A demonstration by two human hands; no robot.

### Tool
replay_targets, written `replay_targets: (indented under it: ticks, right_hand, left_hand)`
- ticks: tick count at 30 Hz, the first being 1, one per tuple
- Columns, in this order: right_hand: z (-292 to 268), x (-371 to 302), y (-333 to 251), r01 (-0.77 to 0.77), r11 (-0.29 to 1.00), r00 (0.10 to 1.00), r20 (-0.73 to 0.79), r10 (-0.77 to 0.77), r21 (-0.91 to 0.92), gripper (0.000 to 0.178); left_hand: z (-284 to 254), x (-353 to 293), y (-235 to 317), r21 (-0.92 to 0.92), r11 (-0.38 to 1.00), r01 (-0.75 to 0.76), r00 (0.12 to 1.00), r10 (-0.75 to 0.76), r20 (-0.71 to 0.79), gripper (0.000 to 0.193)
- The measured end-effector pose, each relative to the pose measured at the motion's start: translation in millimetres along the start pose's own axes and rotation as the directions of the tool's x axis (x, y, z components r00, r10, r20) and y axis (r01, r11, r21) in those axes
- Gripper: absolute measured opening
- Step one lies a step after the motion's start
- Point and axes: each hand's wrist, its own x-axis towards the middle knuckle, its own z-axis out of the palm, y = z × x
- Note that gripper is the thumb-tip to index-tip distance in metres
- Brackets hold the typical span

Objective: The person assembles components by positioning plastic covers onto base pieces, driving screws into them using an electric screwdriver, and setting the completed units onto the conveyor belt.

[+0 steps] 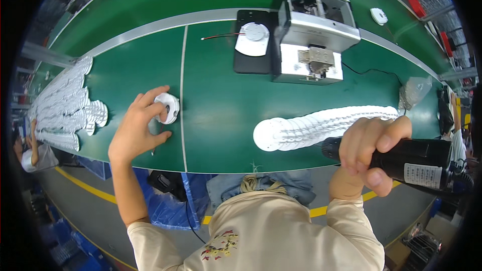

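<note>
My left hand (138, 128) reaches over the left part of the green bench, with its thumb and fingers spread apart. Beside its fingertips is a white round plastic housing (173, 109); the fingers overlap its left side, and the thumb tip stays apart from it. My right hand (369, 148) is wrapped round a black electric screwdriver (422, 158), whose front end points left. Behind the screwdriver's tip, a long row of overlapping white discs (301, 128) lies on the bench.
A grey and black machine (319, 30) stands at the back, beside a black plate (246, 65) bearing a white part with red and black wires (255, 37). Stacked white pieces (65, 108) cover the far left. A clear bag (415, 92) sits at the right. Other people work at both sides.
</note>
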Motion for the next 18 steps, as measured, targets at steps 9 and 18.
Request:
replay_targets:
  ticks: [9, 18]
  right_hand:
    - [-6, -6, -6, 0.004, 0.999, 1.000, -0.019, -0.004, -0.032, 0.040]
    - [-6, -1, -5, -0.021, 0.999, 0.999, 0.043, 0.022, -0.032, 0.041]
  left_hand:
    - [21, 23, 14, 0.168, 0.948, -0.271, 0.962, 0.260, 0.080, 0.028]
    - [85, 28, 80, -0.260, 0.824, -0.504, 0.863, 0.476, -0.168, 0.028]
